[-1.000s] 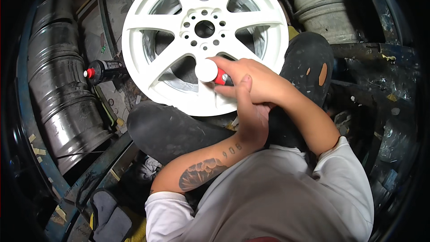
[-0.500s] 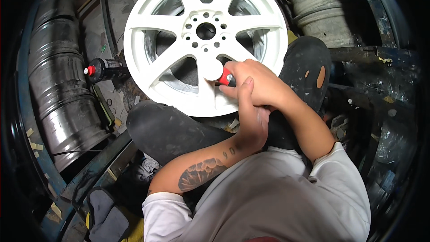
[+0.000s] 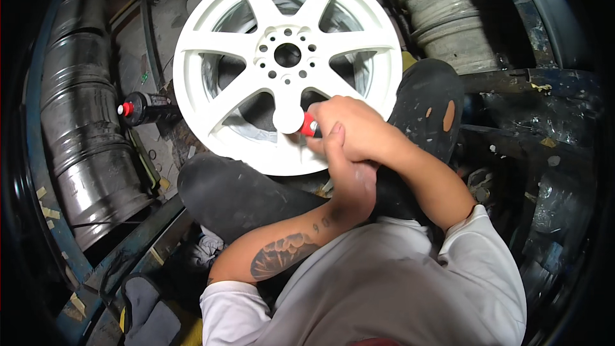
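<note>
A white multi-spoke wheel rim (image 3: 211, 40) lies face up in front of me, between my bent knees. My right hand (image 3: 349, 127) is closed round a small red-and-black handheld tool (image 3: 309, 125), which looks like a mini polisher. Its round white pad (image 3: 288, 117) rests over the near spoke, below the hub; whether it spins cannot be seen. Pressed up against the right hand from below is my left hand (image 3: 352, 182), its thumb along the right hand's side. The left fingers are curled under and hidden, so what they grip is not visible.
Left of the rim lies a dark bottle with a red cap (image 3: 147, 109). Bare metal wheel barrels stand in rows at left (image 3: 90, 147) and far right (image 3: 442, 19). A blue metal frame (image 3: 138, 240) runs beside my left leg, with grey-black cloth (image 3: 150, 311) near it.
The pad has slid slightly outward along the near spoke, toward me, both hands moving with it. The whole view has shifted a little, so the rim appears lower and further left.
</note>
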### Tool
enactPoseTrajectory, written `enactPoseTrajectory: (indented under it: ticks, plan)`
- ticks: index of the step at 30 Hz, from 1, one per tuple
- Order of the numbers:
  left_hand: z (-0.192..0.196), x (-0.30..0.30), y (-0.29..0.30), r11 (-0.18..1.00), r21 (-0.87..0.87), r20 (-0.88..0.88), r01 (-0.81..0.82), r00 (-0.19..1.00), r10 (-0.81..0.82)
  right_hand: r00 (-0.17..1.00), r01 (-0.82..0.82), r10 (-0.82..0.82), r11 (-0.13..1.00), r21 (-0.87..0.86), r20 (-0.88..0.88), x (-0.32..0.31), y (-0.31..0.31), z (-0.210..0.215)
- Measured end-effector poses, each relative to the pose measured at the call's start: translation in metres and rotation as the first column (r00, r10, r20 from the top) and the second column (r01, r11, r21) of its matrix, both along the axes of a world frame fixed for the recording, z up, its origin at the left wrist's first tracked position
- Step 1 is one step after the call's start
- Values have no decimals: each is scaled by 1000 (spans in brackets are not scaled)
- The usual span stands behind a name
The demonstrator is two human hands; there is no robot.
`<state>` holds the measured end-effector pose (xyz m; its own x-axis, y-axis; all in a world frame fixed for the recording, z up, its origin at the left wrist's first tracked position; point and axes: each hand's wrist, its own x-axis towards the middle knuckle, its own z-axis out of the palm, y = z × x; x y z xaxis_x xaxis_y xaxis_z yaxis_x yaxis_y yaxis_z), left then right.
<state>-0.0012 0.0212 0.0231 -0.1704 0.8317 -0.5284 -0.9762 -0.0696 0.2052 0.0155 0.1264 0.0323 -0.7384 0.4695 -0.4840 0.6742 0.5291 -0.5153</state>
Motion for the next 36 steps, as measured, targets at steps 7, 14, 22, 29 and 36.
enactPoseTrajectory:
  ticks: [7, 14, 22, 29, 36]
  plan:
    - [-1, -6, 5, 1000, -25, -38, 12, 999, -13, 998, 58, -58, 998, 33, -2, -5, 0, 0]
    - [-13, -13, 11, 981, -53, -125, 184, 974, -189, 981, 165, -163, 986, 9, -105, -5, 9, -7]
    - [-4, -17, 9, 925, -112, -120, 362, 919, -375, 973, 192, -194, 981, -31, -122, 0, 11, -8]
    - [0, -6, -20, 959, -137, 4, 246, 969, -248, 994, 111, -111, 987, -119, 9, -6, -13, 0]
    - [-7, -1, -32, 964, -123, 12, 235, 972, -235, 998, 44, -41, 996, -77, 46, -13, -25, 7]
